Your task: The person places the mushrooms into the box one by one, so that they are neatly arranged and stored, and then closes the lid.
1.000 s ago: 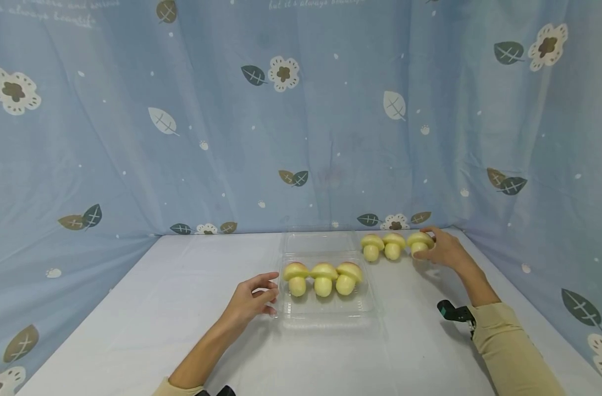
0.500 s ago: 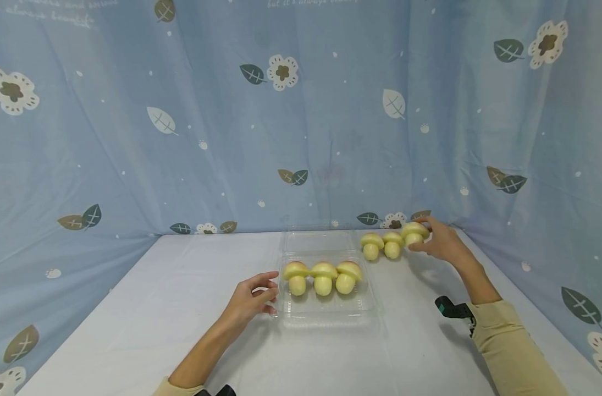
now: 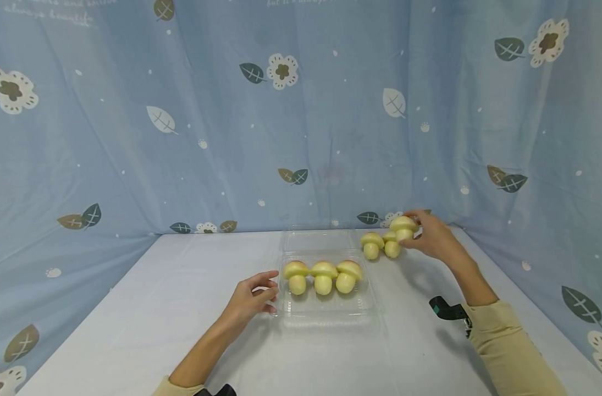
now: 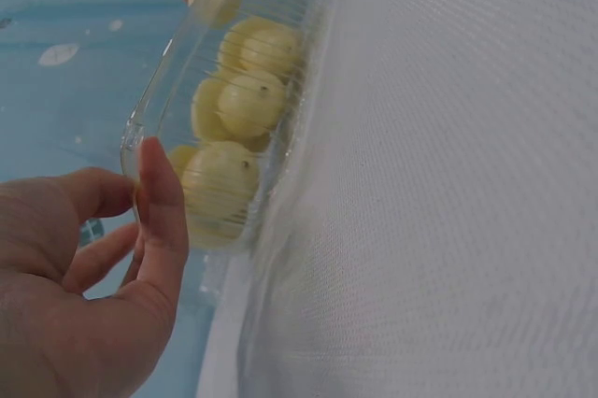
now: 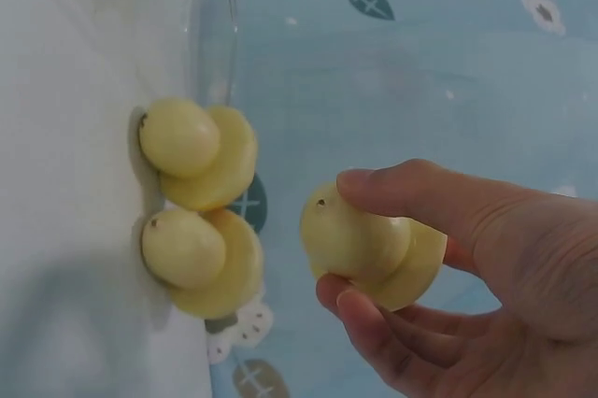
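Note:
My right hand (image 3: 435, 237) grips a yellow-green mushroom (image 3: 403, 224) with a round cap and fat stem, lifted above the table at the back right. In the right wrist view, thumb and fingers pinch that mushroom (image 5: 353, 237) around its stem and cap. Two similar mushrooms (image 3: 371, 246) stand on the table just left of it, one partly hidden behind the held one. An open clear plastic container (image 3: 325, 309) holds a row of three mushrooms (image 3: 323, 278). At the container's left side, my left hand (image 3: 250, 297) pinches its rim (image 4: 138, 127) between thumb and fingers.
The container's clear lid (image 3: 320, 241) lies folded back toward the curtain. A white cloth covers the table (image 3: 182, 308). A blue patterned curtain (image 3: 221, 137) closes off the back and sides.
My right hand has lifted the rightmost mushroom off the table and moved it left, now above and partly in front of its neighbour. The left hand stays at the container.

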`<state>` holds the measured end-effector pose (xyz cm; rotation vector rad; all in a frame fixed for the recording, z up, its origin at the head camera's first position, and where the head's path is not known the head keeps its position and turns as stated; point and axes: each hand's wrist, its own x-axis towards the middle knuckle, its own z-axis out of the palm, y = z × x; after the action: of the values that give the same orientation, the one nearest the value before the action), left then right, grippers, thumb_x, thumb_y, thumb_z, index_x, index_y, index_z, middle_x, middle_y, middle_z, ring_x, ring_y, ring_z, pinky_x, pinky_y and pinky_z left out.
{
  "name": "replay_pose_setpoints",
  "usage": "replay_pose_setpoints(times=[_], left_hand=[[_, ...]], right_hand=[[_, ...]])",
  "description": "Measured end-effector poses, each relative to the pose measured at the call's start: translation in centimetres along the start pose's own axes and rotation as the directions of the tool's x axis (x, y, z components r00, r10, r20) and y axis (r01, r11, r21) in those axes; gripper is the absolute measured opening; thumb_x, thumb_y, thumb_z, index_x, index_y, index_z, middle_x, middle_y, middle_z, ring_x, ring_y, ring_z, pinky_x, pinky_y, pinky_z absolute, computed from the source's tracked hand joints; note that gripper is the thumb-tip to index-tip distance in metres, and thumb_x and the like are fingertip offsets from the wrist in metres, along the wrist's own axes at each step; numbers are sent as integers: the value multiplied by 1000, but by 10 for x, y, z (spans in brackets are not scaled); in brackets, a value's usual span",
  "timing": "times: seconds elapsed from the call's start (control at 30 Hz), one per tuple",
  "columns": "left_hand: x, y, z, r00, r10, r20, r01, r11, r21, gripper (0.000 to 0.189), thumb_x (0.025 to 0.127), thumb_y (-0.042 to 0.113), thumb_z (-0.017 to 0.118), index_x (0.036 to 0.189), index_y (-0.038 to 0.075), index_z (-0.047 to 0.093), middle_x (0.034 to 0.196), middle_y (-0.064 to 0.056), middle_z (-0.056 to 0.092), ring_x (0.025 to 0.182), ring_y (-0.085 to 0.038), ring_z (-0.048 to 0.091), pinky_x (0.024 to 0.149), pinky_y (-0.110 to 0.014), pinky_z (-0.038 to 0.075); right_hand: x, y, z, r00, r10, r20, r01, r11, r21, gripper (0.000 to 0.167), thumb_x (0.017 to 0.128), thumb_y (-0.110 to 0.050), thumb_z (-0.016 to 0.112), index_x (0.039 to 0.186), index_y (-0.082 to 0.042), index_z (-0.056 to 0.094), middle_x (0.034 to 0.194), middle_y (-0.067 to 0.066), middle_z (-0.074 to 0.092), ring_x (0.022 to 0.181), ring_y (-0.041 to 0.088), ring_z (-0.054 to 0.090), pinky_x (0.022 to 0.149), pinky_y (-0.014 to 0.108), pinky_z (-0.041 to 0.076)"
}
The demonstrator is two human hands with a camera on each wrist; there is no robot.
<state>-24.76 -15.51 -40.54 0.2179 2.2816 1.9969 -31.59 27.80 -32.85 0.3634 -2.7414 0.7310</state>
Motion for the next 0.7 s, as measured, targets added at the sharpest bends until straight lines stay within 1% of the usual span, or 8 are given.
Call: replay_pose_setpoints(times=[0.17, 0.3, 0.47, 0.53, 0.7], left_hand=[[0, 0, 0, 1000, -1, -1, 1, 1000, -1, 45, 92, 5, 64, 137, 2, 55, 108, -11, 57, 85, -23, 60, 62, -27, 60], [0, 0, 0, 1000, 4, 1, -4, 1000, -2, 46, 92, 5, 64, 137, 2, 54, 108, -11, 56, 85, -22, 60, 62, -26, 60], [1, 0, 0, 1000, 8, 5, -8, 1000, -7, 46, 93, 5, 64, 137, 1, 54, 107, -11, 56, 85, -22, 60, 62, -26, 60], [0, 1, 0, 1000, 8, 5, -8, 1000, -9, 45, 93, 5, 64, 137, 1, 54, 106, -11, 56, 85, -22, 60, 62, -26, 60], [-1, 1, 0, 1000, 8, 4, -8, 1000, 1, 45, 93, 5, 64, 137, 1, 54, 107, -11, 56, 84, -22, 60, 62, -27, 60]], right_hand=[[1, -6, 4, 1000, -14, 17, 13, 1000, 23, 72, 82, -21, 80, 141, -1, 44, 118, 27, 55, 85, 32, 63, 64, 36, 53], [2, -9, 8, 999, -16, 30, 16, 1000, 12, 69, 82, -21, 79, 140, -4, 45, 119, 25, 54, 86, 30, 60, 62, 32, 50], [2, -17, 13, 999, -34, 30, 33, 999, 20, 69, 81, -19, 79, 140, -4, 46, 118, 25, 56, 83, 28, 61, 61, 31, 50], [1, -20, 15, 999, -45, 29, 44, 999, 21, 69, 81, -19, 80, 140, -4, 46, 119, 25, 56, 83, 28, 61, 62, 32, 51], [-1, -25, 19, 998, -60, 30, 60, 998, 5, 68, 81, -19, 80, 139, -5, 47, 121, 24, 56, 94, 31, 57, 66, 35, 50]])
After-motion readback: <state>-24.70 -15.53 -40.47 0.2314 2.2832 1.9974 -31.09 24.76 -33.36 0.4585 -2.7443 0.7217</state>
